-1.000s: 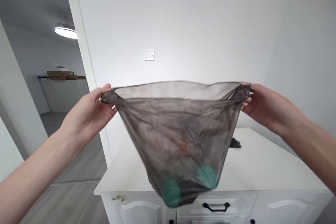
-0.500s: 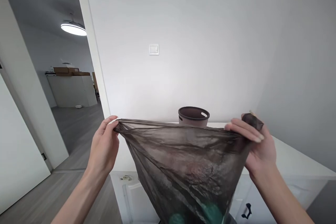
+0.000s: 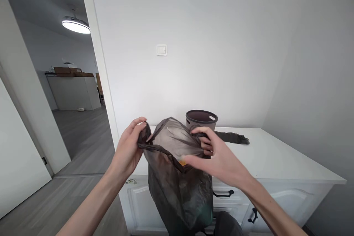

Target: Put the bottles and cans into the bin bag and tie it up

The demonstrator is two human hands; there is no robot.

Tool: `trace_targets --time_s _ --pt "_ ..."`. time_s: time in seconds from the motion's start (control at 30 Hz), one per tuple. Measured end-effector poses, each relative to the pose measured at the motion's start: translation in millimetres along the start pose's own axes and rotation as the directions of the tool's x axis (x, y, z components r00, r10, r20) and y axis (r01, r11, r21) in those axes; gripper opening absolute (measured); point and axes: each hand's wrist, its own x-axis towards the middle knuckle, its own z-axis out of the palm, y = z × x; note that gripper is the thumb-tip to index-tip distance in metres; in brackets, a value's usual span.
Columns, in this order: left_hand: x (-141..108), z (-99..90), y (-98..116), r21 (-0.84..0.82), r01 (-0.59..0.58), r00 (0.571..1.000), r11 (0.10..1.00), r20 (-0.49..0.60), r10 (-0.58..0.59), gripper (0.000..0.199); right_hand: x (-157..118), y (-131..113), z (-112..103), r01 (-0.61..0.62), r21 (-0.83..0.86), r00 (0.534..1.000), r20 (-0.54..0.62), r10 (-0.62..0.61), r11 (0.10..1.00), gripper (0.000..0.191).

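Translucent grey plastic bag, part filled, hangs near white table edge. Left hand fingers pinch left rim; right hand fingers grip right rim. Mouth gathered, not knotted. Empty brown bin behind.

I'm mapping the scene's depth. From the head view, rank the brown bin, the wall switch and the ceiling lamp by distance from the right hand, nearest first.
1. Brown bin, on the cabinet just behind the right hand.
2. Wall switch, on the wall above.
3. Ceiling lamp, through the doorway, far left.
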Motion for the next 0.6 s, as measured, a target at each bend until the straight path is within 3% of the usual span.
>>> trace_targets --time_s 0.07,0.13,0.2,0.27,0.33,0.53,0.6 --pt "-8.6 15.1 -1.7 0.130 -0.039 0.989 0.991 0.144 0.020 0.017 -0.1 -6.4 18.3 0.082 -0.051 0.996 0.025 -0.081 0.995 0.080" --pt "-15.1 26.2 -3.1 0.237 -0.103 0.955 0.966 0.295 0.030 0.017 2.3 -14.3 35.5 0.153 -0.054 0.986 0.069 -0.150 0.987 0.081" --pt "-18.5 31.2 -4.0 0.305 -0.185 0.914 0.934 0.403 0.049 0.015 6.4 -22.1 47.8 0.184 -0.053 0.979 0.102 -0.178 0.982 0.059" --pt "-19.5 29.2 -4.8 0.333 -0.258 0.891 0.907 0.445 0.089 0.014 10.1 -26.9 53.3 0.183 -0.052 0.979 0.097 -0.177 0.982 0.027" --pt "-19.6 21.8 -6.9 0.339 -0.305 0.892 0.890 0.428 0.143 0.016 11.6 -26.6 53.6 0.189 -0.046 0.980 0.067 -0.185 0.981 0.011" --pt "-19.5 -9.8 -28.0 0.267 -0.385 0.920 0.883 0.181 0.346 0.033 4.9 -12.6 53.9 0.190 0.048 0.981 0.034 -0.192 0.981 0.017" --pt "-17.8 -17.6 -36.3 0.263 -0.372 0.923 0.890 0.203 0.326 0.041 3.8 -12.1 57.3 0.176 0.073 0.983 0.029 -0.179 0.982 0.016"
